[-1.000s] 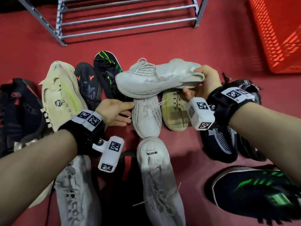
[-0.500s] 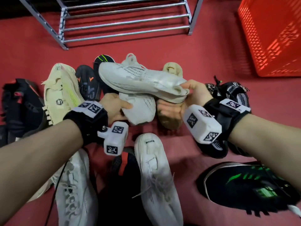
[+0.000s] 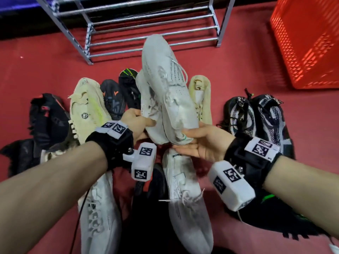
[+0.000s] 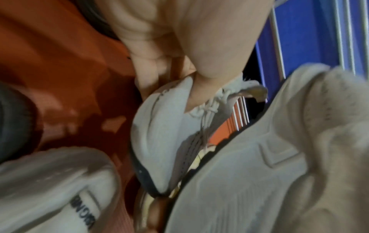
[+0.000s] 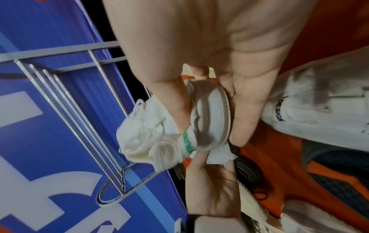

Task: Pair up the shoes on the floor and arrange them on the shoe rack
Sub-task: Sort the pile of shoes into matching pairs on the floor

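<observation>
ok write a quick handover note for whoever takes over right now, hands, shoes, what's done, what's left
Left hand: grips the left white knit sneaker at its heel.
Right hand: grips the right white knit sneaker at its heel.
Both sneakers are held together, toes toward the shoe rack.
Done: this pair is matched; the rack bars in view hold no shoes.
Left: rack this pair, then pair the other shoes on the red floor.

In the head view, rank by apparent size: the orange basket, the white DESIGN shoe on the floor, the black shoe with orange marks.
1. orange basket, cut off by the frame
2. white DESIGN shoe, nearest the camera, so enlarged
3. black shoe with orange marks, partly hidden
</observation>
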